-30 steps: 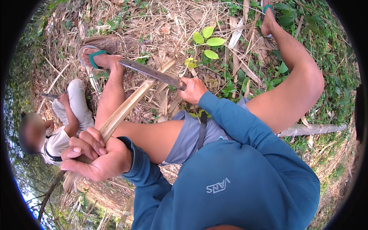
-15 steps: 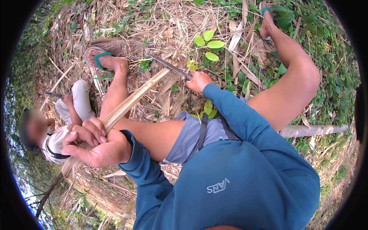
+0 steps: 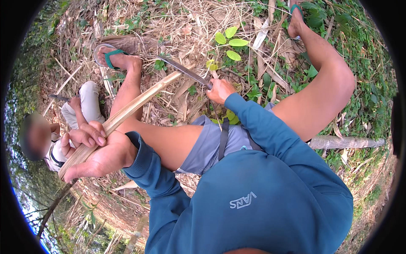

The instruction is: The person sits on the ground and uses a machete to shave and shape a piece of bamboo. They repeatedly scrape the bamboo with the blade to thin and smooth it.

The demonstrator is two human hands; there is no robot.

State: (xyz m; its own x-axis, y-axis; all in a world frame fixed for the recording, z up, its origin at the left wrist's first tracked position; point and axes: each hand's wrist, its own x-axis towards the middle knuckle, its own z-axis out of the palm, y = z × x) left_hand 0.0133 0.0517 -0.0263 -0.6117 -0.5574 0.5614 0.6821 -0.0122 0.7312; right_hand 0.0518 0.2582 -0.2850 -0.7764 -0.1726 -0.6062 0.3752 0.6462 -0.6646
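A long pale strip of split wood or bamboo [image 3: 146, 100] runs slantwise from lower left up to the middle. My left hand [image 3: 103, 154] is closed round its thick lower end, with the thumb stretched out along it. My right hand [image 3: 220, 90] grips the handle of a long knife [image 3: 182, 68], whose dark blade points up and to the left. The blade crosses the strip close to its thin far end, and a short piece of the strip shows beyond the blade. My fingers cover most of the knife's handle.
Another person [image 3: 82, 106] squats at the left, holding a dark tool [image 3: 59, 98]. My bare legs spread to both sides, feet in green-strapped flip-flops [image 3: 111, 59]. Dry leaves and a leafy seedling [image 3: 231, 42] lie ahead. A thin log [image 3: 347, 142] rests at the right.
My left hand has shifted a little left, its fingers looser on the strip. The strip's far end now sticks out past the blade, where before it ended at it.
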